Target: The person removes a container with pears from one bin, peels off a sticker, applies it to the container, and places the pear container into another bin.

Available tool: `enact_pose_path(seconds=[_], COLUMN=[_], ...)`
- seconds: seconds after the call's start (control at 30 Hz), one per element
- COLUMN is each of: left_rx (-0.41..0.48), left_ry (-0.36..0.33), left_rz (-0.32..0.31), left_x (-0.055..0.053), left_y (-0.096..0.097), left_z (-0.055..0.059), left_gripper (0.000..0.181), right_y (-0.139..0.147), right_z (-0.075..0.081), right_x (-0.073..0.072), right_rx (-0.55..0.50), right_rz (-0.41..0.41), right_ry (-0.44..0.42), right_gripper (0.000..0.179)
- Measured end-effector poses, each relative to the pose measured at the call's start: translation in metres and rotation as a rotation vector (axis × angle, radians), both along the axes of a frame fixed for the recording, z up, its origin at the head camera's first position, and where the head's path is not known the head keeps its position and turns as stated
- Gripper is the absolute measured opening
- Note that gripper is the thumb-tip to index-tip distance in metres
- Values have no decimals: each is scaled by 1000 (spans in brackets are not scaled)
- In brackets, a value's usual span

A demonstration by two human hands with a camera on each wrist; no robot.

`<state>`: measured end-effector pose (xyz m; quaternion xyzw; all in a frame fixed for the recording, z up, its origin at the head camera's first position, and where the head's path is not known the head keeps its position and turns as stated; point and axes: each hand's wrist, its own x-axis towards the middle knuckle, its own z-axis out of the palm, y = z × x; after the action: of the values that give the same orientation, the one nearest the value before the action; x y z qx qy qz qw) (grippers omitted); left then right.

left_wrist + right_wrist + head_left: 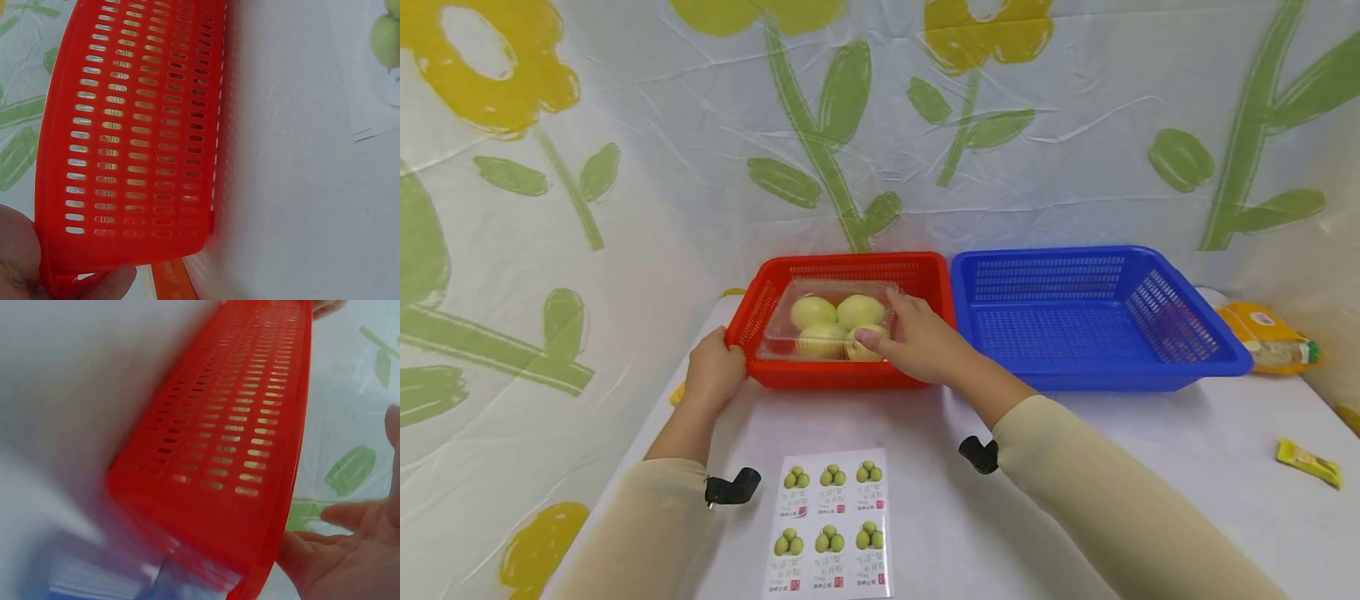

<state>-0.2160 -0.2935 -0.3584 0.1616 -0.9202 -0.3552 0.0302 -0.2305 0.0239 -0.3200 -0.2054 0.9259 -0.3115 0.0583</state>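
A red plastic basket (831, 375) stands on the table, and in it lies a clear plastic box (782, 321) holding several round yellow-green fruits (812, 313). My left hand (717, 367) grips the basket's left rim; the left wrist view shows thumb and fingers (115, 284) around its corner. My right hand (921, 337) reaches over the basket's front right side with fingers extended along the box's right end. Whether those fingers touch the box cannot be told. In the right wrist view, the fingers of the right hand (356, 550) are spread beside the basket rim.
A blue basket (1075, 379) stands to the right of the red one. Beyond it lies an orange packet (1266, 333), and a small yellow wrapped bar (1309, 463) lies at the far right. In front is a sheet of fruit labels (827, 525). A flowered cloth (685, 167) hangs behind.
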Motion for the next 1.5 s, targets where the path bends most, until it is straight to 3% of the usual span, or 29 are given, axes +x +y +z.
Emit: enact_pose_path(seconds=[0.7, 0.93, 1.13, 1.23, 1.5], left_rx=[28, 25, 36, 29, 39], left_ry=[12, 16, 0, 4, 0], left_rz=[23, 27, 39, 38, 42], left_x=[0, -1, -1, -2, -3], left_y=[1, 2, 2, 1, 0], left_z=[-1, -1, -1, -2, -2], left_gripper=[57, 55, 55, 55, 51], right_y=[-20, -23, -23, -23, -27], right_z=[-14, -13, -11, -12, -15], right_x=[-27, -39, -44, -48, -54], right_rx=[-51, -213, -70, 4, 19], right_rz=[-135, -119, -150, -174, -205], right_ry=[-275, -365, -415, -441, -504], right_gripper=[111, 86, 59, 54, 48])
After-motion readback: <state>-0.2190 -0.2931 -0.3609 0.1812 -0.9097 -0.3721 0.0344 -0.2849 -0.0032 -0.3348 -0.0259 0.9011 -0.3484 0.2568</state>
